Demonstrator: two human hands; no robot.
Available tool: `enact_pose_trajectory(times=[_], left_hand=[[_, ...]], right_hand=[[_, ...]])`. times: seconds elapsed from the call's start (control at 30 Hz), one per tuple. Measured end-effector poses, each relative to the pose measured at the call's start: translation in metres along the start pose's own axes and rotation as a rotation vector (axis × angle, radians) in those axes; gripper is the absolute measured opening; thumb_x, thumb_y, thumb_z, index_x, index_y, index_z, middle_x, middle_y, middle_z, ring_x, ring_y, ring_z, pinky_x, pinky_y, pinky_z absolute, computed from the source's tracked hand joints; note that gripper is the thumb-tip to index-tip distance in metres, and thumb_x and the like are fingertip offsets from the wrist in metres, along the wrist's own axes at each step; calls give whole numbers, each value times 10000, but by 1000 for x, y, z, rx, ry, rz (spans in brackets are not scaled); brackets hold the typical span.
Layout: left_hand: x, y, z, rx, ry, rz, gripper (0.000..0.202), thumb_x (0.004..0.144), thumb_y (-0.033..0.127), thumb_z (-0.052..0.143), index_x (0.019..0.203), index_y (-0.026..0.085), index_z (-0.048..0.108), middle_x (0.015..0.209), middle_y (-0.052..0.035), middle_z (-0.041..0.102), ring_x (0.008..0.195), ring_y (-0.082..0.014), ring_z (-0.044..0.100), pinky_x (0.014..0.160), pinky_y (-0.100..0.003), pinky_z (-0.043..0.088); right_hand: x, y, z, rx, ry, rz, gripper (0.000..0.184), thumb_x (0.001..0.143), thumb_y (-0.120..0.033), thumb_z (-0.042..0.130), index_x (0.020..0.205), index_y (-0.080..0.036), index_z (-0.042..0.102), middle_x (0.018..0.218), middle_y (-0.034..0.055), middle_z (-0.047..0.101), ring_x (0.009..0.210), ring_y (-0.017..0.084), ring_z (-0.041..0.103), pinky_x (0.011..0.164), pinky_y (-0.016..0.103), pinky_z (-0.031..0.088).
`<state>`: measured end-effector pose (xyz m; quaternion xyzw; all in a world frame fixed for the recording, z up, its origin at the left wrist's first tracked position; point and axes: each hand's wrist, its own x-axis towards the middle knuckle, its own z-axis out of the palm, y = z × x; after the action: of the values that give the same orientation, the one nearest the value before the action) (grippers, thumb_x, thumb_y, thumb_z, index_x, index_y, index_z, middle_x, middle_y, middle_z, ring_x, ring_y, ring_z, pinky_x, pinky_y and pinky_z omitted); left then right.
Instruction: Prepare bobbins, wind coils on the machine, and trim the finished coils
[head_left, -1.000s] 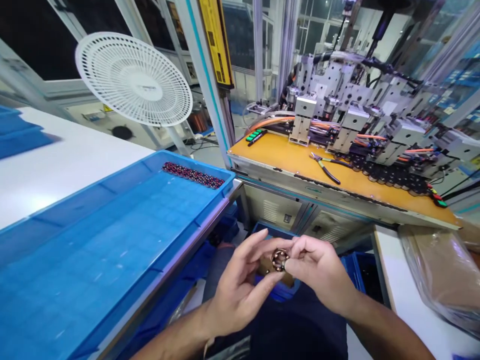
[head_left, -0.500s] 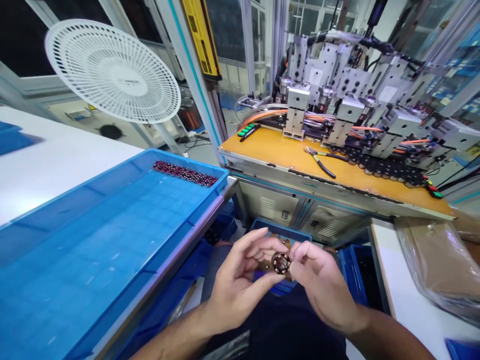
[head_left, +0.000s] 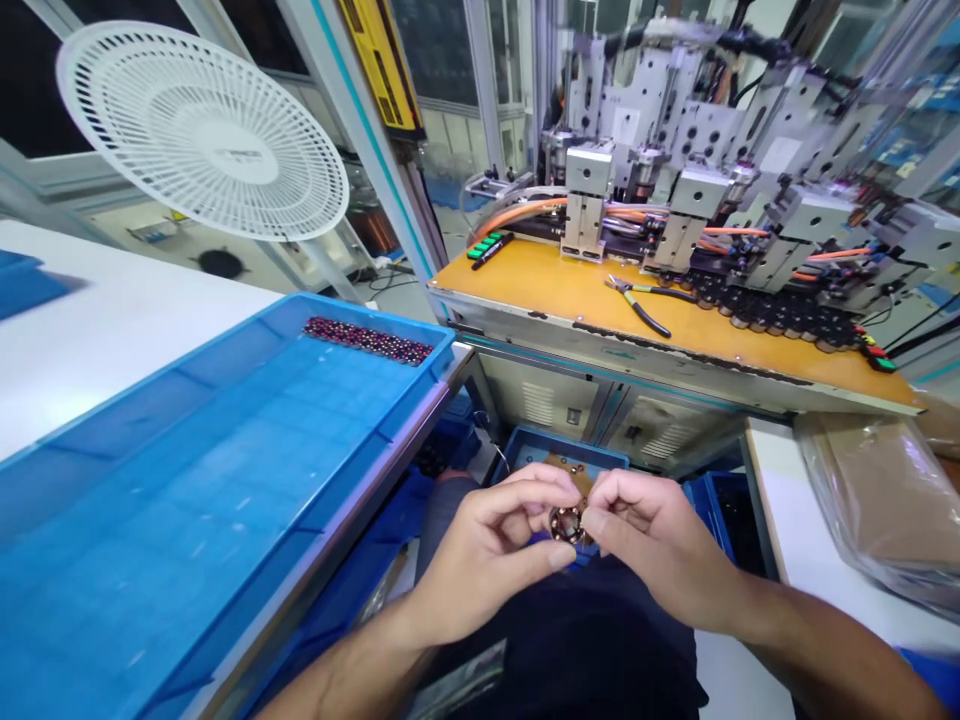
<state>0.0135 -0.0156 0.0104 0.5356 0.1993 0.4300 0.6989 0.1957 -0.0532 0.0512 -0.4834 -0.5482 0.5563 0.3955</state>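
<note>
A small ring-shaped motor stator [head_left: 556, 526] with copper-coloured windings is held in front of my lap, its opening turned toward me. My left hand [head_left: 499, 535] curls around its left side, with the thumb below and the fingers above. On the other side, my right hand [head_left: 649, 525] pinches its right edge between thumb and forefinger. The fingertips hide parts of the ring. Under my hands stands a small blue bin [head_left: 525, 437], with several small ring-like parts on brown material inside it.
To the left, a large blue tray [head_left: 225, 440] holds rows of similar small parts along its far end. Pliers [head_left: 645, 308] and a black marker [head_left: 491, 252] lie on the orange machine table [head_left: 525, 285]. A white fan [head_left: 217, 140] stands at the left, a plastic-wrapped package [head_left: 877, 500] at the right.
My view has shifted slightly. My left thumb and fingers have come in closer around the stator, and my right hand still pinches its edge.
</note>
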Motion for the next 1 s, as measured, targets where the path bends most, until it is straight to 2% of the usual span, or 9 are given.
enact_pose_trajectory(times=[0.23,0.4,0.57,0.63,0.7,0.77,0.83,0.93,1.0], left_hand=[[0,0,-1,-187,-5,-116,290,727,116,795,992,231,770,1035,-61,669,747,-113,653,701,-229,562],[1,4,2,-168,-43,-195,275,718,103,801,971,205,775,996,-52,670,742,-91,624,680,-184,527],[-1,5,0,-170,-80,-247,280,740,121,793,997,230,770,1019,-34,653,778,-82,615,712,-175,499],[-2,4,-2,-182,-90,-284,285,736,138,802,1002,234,769,1025,-32,650,777,-82,616,715,-182,493],[-1,3,-2,-199,-111,-319,299,731,156,811,1014,238,765,1016,-30,652,761,-76,608,708,-181,482],[-1,3,-2,-208,-150,-342,303,735,175,812,1027,240,759,972,-22,653,732,-66,591,682,-173,466],[-1,2,0,-220,-190,-361,297,742,187,808,1028,247,756,908,-7,643,699,-60,569,653,-170,448],[-2,0,1,-235,-209,-377,306,741,184,808,1031,264,753,859,8,628,681,-59,551,644,-178,441],[-4,-1,0,-210,-186,-377,326,734,175,813,1045,255,754,888,-4,641,692,-63,558,659,-188,453]], right_hand=[[-2,-3,-31,-35,-210,198,342,817,-477,716,727,-172,589,626,-21,551,583,98,474,533,219,365],[2,-11,-31,23,-191,217,344,745,-441,793,767,-154,603,644,-34,542,578,77,439,527,196,350],[1,-9,-36,-65,-248,221,278,815,-374,733,729,-147,596,618,-41,517,559,73,422,521,202,327],[0,-8,-43,-183,-256,143,225,843,-336,704,755,-148,617,671,-28,539,590,81,444,546,213,347],[0,-9,-48,-281,-237,-29,166,837,-303,719,844,-153,649,793,-3,582,685,98,498,630,230,397],[3,-10,-46,-311,-224,-218,179,817,-273,755,923,-161,664,882,11,597,776,112,534,710,240,426],[7,-9,-39,-288,-245,-343,116,839,-231,741,892,-156,671,858,7,595,782,106,550,716,230,436],[14,-5,-29,-247,-228,-421,92,890,-164,672,800,-146,658,781,-6,590,733,87,561,690,211,438],[15,-2,-24,-248,-165,-406,104,880,-152,678,782,-150,645,772,-14,591,710,80,552,670,204,430]])
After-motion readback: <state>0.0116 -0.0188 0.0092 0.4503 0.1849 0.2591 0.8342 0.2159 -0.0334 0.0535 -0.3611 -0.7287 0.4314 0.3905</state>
